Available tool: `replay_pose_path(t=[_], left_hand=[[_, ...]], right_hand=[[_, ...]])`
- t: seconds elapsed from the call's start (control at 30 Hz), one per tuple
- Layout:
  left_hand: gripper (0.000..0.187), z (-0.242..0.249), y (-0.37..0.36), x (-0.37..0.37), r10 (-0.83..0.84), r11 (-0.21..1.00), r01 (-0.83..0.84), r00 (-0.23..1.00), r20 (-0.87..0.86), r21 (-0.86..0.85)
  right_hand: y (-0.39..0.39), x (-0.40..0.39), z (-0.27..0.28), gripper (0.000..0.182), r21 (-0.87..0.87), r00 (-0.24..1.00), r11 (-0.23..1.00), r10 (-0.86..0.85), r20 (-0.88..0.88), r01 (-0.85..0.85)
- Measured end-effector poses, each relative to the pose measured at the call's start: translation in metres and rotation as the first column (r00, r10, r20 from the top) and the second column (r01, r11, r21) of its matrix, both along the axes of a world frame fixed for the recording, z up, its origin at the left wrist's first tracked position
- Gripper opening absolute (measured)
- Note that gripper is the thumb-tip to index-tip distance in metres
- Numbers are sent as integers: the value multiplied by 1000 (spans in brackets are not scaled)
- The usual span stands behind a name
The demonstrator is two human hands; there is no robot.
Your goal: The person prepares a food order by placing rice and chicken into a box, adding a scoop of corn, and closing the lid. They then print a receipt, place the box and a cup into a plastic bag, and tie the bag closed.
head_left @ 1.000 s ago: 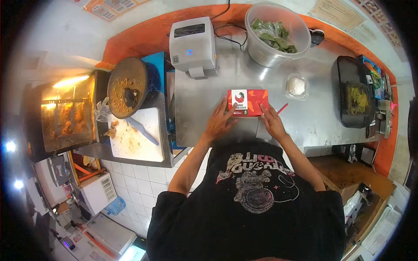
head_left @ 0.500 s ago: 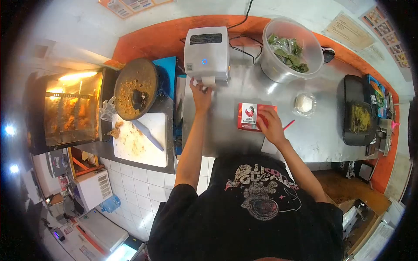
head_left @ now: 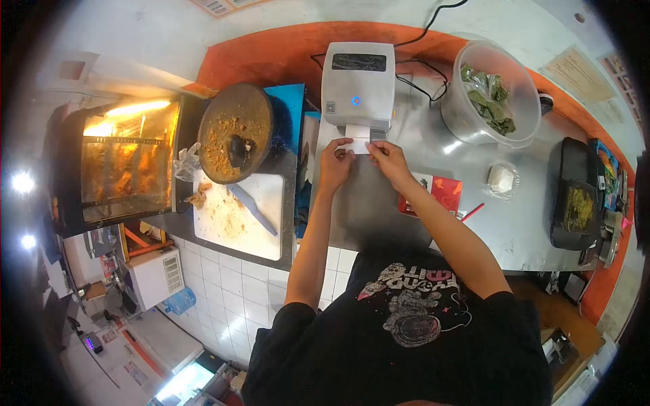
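A white label printer with a lit blue ring stands at the back of the steel counter. From its front slot hangs a white paper label. My left hand pinches the label's left edge, and my right hand pinches its right edge, both just below the slot. Partly covered by my right forearm, a red and white printed box lies on the counter. A red pen-like stick is beside it.
A clear tub with leafy greens stands back right, near a small clear pack. On the left are a stone mortar, a knife on a white cutting board, and a lit glass cabinet of food.
My right hand has left the red box and moved up and left to the label. My left hand still holds at the printer's slot. The view has shifted slightly left.
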State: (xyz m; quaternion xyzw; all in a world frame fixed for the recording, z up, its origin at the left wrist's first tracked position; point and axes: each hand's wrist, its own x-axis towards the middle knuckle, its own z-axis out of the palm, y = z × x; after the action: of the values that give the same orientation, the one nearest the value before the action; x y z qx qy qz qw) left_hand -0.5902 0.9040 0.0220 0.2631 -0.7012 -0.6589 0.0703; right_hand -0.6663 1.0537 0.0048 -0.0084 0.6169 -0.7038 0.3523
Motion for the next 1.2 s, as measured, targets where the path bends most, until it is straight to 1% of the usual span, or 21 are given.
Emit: replay_pose_path(t=[0.07, 0.1, 0.17, 0.2, 0.23, 0.27, 0.3, 0.33, 0.37, 0.43, 0.5, 0.6, 0.67, 0.73, 0.77, 0.83, 0.93, 1.0, 1.1, 1.17, 1.2], left_hand=[[24, 7, -1, 0, -45, 993, 55, 994, 99, -108], [24, 7, -1, -1, -45, 993, 55, 994, 103, -104], [22, 9, 1, -3, -92, 934, 94, 996, 23, -345], [22, 17, 6, -6, -93, 934, 95, 995, 24, -343], [24, 28, 13, -7, -81, 745, 14, 994, -70, -667], [26, 36, 17, -9, -102, 451, -98, 982, -160, -887], [26, 37, 19, -11, -99, 452, -98, 982, -159, -887], [25, 37, 20, -14, -144, 502, -53, 979, -144, -863], [25, 36, 19, -17, -191, 549, -6, 973, -133, -836], [25, 28, 13, -21, -222, 559, 36, 969, -108, -829], [25, 24, 9, -26, -263, 567, 83, 961, -84, -819], [25, 28, 2, -30, -338, 526, 112, 937, -87, -843], [22, 33, -3, -32, -431, 466, 125, 897, -101, -876], [20, 36, -4, -33, -434, 469, 142, 897, -88, -872], [17, 38, -5, -34, -437, 472, 157, 896, -75, -867], [15, 41, -7, -36, -452, 462, 176, 890, -60, -869], [12, 40, -11, -40, -483, 439, 207, 875, -36, -874], [12, 39, -12, -41, -501, 425, 223, 865, -23, -877], [10, 41, -13, -42, -504, 433, 240, 864, -13, -869], [8, 44, -13, -40, -506, 487, 252, 862, -35, -836], [8, 44, -13, -39, -510, 486, 254, 860, -35, -836]], right_hand=[[-4, -9, 4, 26, 16, 998, 999, -38, 49, 37], [-6, -16, 2, 24, 2, 997, 1000, -26, 71, 26], [-10, -25, 0, 23, -11, 995, 1000, -17, 95, 18], [-13, -29, -4, 21, -24, 992, 999, -28, 124, 31], [-15, -31, -4, 20, -37, 987, 998, -37, 154, 43], [-15, -32, -4, 20, -36, 987, 999, -35, 155, 41], [-13, -32, -2, 18, -106, 978, 993, -28, 205, 51], [-12, -31, 1, 16, -175, 966, 983, -17, 256, 64], [-12, -30, 3, 16, -173, 966, 983, -14, 258, 61], [-13, -29, 2, 14, -151, 950, 983, -50, 308, 101], [-16, -28, 1, 15, -140, 950, 985, -58, 308, 105], [-17, -28, -1, 17, -132, 948, 984, -77, 310, 123], [-18, -28, 2, 20, -136, 947, 982, -86, 310, 134], [-21, -27, 15, 23, -80, 974, 985, -133, 185, 150], [-22, -27, 12, 23, -81, 973, 985, -133, 186, 150], [-24, -26, 1, 24, -76, 987, 990, -112, 117, 121], [-23, -24, -5, 25, -130, 986, 982, -123, 113, 137], [-23, -24, -5, 26, -123, 986, 984, -118, 118, 133], [-21, -24, 0, 29, -108, 985, 985, -121, 126, 134], [-20, -24, 5, 31, -99, 983, 985, -129, 130, 143], [-20, -24, 9, 30, -85, 980, 985, -134, 145, 147]])
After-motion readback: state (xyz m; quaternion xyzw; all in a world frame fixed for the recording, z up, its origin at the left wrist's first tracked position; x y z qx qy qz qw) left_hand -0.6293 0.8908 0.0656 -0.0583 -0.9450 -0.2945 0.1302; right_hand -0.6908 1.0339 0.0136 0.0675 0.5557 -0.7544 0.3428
